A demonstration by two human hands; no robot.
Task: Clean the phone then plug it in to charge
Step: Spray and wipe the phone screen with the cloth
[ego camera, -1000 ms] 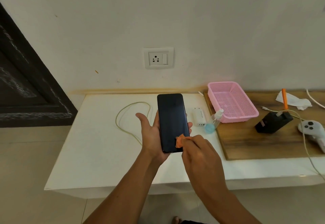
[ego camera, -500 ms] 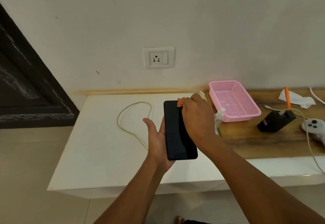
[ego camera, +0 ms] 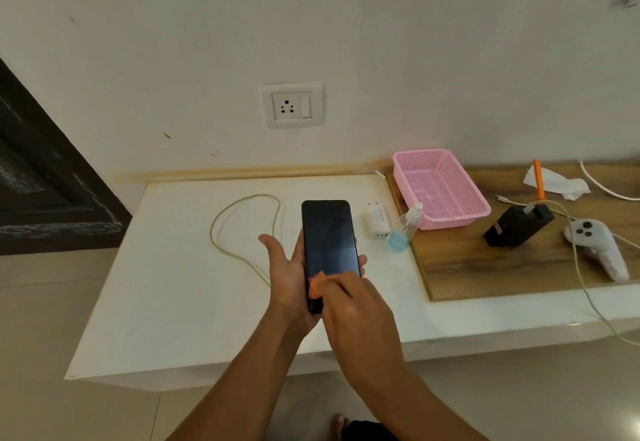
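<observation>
Resting in left hand (ego camera: pixel 289 276) grip, phone (ego camera: pixel 329 239), cloth (ego camera: pixel 316 286) under right hand (ego camera: pixel 353 312)

White table (ego camera: pixel 166 302): cable (ego camera: pixel 242 229), charger (ego camera: pixel 377 224), board (ego camera: pixel 485 267).

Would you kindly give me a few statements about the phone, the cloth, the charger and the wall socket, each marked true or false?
1. The left hand holds the phone from beneath, screen up. True.
2. The right hand presses an orange cloth on the lower end of the screen. True.
3. The white charger is plugged into the wall socket. False: it lies on the white table, and the socket holds nothing.
4. The cable is connected to the phone. False: it lies looped on the table, left of the phone.
5. The spray bottle stands inside the pink basket. False: it is outside, beside the basket's front left corner.
</observation>
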